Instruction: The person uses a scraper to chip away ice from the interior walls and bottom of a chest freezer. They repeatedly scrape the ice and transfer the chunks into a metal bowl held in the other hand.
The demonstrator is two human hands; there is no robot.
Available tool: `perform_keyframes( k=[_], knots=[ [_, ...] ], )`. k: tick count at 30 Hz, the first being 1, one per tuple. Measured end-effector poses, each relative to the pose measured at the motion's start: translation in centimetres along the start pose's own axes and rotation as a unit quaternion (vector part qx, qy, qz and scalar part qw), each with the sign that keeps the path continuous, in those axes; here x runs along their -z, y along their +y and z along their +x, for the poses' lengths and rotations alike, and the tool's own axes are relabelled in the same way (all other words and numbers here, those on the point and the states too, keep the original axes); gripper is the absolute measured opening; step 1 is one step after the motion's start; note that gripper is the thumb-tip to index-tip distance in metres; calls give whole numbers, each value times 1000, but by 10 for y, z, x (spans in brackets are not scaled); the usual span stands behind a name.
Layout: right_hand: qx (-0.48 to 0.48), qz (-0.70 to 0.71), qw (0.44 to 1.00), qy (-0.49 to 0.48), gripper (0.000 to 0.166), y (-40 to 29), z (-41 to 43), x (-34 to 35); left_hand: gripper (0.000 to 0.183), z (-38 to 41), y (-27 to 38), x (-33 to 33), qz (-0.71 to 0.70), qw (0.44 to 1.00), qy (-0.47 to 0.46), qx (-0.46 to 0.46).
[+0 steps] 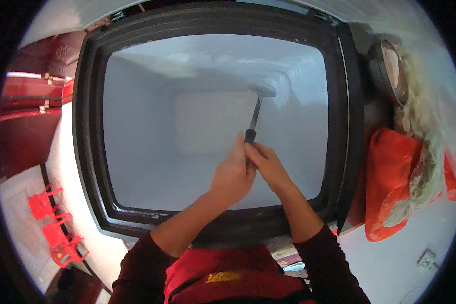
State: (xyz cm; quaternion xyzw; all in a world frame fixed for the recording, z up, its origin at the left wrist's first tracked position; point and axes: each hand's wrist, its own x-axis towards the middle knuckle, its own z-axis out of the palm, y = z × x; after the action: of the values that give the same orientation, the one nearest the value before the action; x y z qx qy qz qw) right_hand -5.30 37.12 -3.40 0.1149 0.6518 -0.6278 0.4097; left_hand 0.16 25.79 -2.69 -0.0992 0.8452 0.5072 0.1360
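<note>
Before me lies the deep, pale interior of an open chest freezer (212, 178) with a dark rim. My left hand (235, 171) and my right hand (266, 161) meet around the dark handle of a long-handled tool (255, 114), both gripping it. The tool's shaft points away from me into the freezer. Its wide, pale head (265, 90) is near the far right inner wall, where a whitish layer like frost (281, 72) shows; whether the head touches the wall, I cannot tell.
On the right are a round metal pan (393, 72), a red plastic bag (389, 182) and a clear bag (425, 171). Several small red plastic chairs (55, 231) stand at the lower left. Dark red furniture (30, 140) is at the left. A wall socket (426, 260) sits lower right.
</note>
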Motion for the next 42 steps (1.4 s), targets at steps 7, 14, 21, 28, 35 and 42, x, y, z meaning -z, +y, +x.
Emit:
perform_keyframes(
  k=[7, 14, 21, 28, 35, 42],
  knots=[
    [-77, 161, 981, 73, 30, -3, -8, 4, 86, -5, -1, -5, 25, 982, 13, -185],
    [-52, -109, 965, 234, 29, -15, -23, 44, 59, 4, -18, 11, 177, 963, 0, -203],
    [28, -342, 917, 203, 29, -50, -41, 52, 27, 9, -20, 26, 197, 948, 90, -235],
    [144, -760, 618, 143, 24, -139, -38, 57, 20, 9, -26, 34, 208, 942, 84, -249],
    [141, -927, 339, 80, 24, -215, -28, 38, 21, 9, -32, 32, 242, 934, 70, -252],
    [173, -959, 218, 59, 29, -257, -18, 65, 18, 9, -25, 36, 256, 935, 54, -239]
  ],
)
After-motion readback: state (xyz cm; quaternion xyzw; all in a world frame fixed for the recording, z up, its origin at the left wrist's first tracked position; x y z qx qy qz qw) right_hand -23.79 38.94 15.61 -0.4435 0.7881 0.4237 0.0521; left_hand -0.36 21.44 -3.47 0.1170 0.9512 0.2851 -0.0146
